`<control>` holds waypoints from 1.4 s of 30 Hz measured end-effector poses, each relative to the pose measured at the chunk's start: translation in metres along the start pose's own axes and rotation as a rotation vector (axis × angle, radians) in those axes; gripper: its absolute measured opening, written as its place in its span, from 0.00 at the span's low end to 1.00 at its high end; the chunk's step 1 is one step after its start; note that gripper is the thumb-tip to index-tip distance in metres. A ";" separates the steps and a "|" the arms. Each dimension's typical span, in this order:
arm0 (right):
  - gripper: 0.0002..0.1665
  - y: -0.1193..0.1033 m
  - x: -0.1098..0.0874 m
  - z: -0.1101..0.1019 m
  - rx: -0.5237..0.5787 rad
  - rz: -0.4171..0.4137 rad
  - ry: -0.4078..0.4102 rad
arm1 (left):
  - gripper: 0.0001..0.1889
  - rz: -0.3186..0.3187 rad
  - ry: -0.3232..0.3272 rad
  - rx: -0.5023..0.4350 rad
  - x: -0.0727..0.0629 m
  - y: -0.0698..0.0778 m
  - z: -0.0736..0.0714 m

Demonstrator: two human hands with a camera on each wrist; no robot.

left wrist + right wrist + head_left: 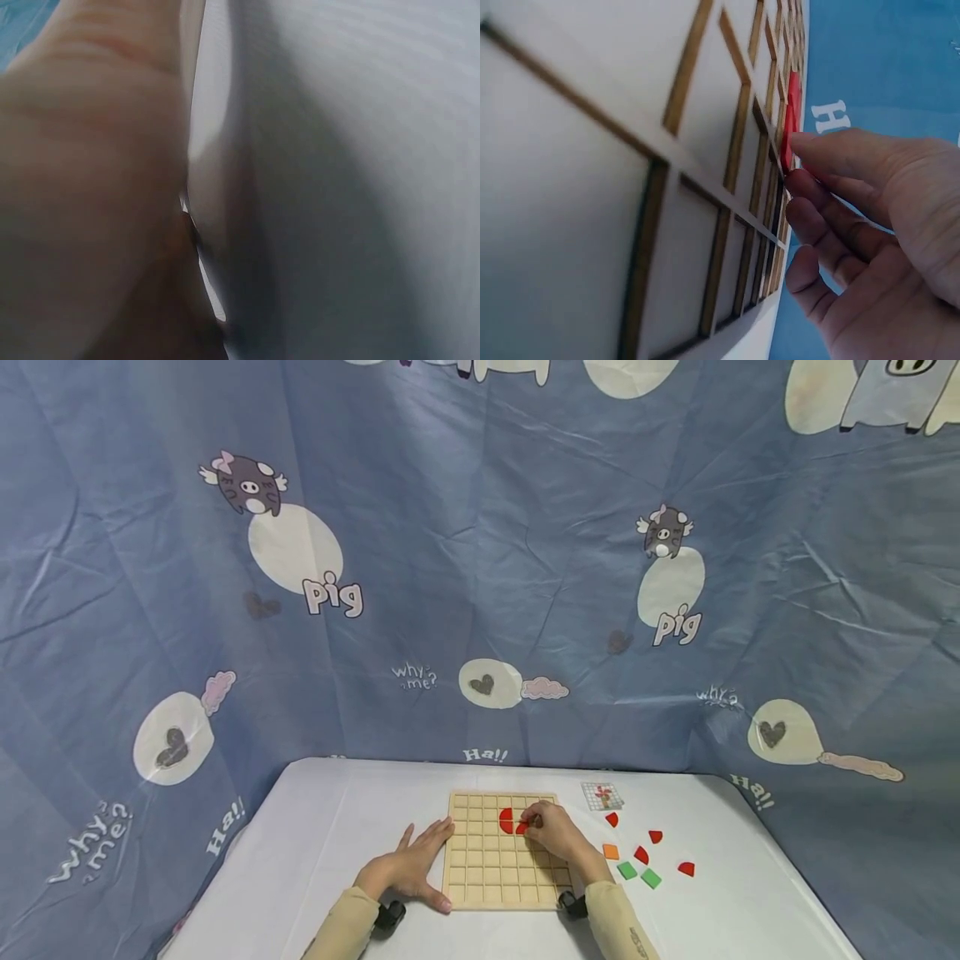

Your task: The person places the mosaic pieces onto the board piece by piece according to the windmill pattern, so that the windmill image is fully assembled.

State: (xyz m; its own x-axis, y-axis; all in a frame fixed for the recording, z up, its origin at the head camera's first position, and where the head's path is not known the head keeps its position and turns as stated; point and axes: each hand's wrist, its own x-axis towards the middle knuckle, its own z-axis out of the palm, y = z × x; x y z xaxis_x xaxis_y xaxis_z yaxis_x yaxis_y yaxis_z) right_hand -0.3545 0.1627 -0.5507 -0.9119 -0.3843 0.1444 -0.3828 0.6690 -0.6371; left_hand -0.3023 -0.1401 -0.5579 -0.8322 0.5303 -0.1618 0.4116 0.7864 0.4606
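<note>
A square wooden grid board [474, 881] lies on the white table. On its upper right part, red quarter-circle tiles [506, 821] sit in neighbouring cells. My right hand [553, 832] reaches over the board's right side, thumb and fingertips pinching a red quarter-circle tile [521, 829] close over the cells. In the right wrist view the thumb tip meets the red tiles [790, 112], and the other fingers are bent beside the grid. My left hand [411, 863] rests along the board's left edge with its fingers spread; its palm side fills much of the left wrist view.
Right of the board lie loose red quarter-circle tiles [641, 855], an orange square tile [611, 852] and green square tiles [651, 878]. A small pattern card [602, 796] lies near the board's upper right corner. Blue printed cloth [480, 568] hangs behind the table.
</note>
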 end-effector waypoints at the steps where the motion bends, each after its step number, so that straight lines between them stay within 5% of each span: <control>1: 0.10 0.000 -0.001 -0.001 0.016 0.008 -0.002 | 0.70 0.005 0.000 -0.001 -0.001 0.000 0.000; 8: 0.07 0.006 -0.007 -0.014 0.029 0.024 0.090 | 0.70 0.021 0.007 -0.006 -0.003 0.001 -0.001; 22: 0.07 0.028 -0.017 -0.047 0.016 0.233 0.330 | 0.69 0.014 0.006 -0.011 -0.003 0.003 -0.002; 42: 0.11 0.068 -0.037 -0.078 -0.077 0.419 0.415 | 0.69 0.034 0.003 -0.028 -0.003 0.001 -0.002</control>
State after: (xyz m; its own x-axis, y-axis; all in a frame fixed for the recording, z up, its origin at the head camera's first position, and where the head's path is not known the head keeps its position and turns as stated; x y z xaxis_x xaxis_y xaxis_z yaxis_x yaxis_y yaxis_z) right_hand -0.3586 0.2724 -0.5402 -0.9634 0.1930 0.1859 0.0270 0.7602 -0.6491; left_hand -0.3001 -0.1422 -0.5550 -0.8192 0.5554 -0.1431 0.4288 0.7588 0.4902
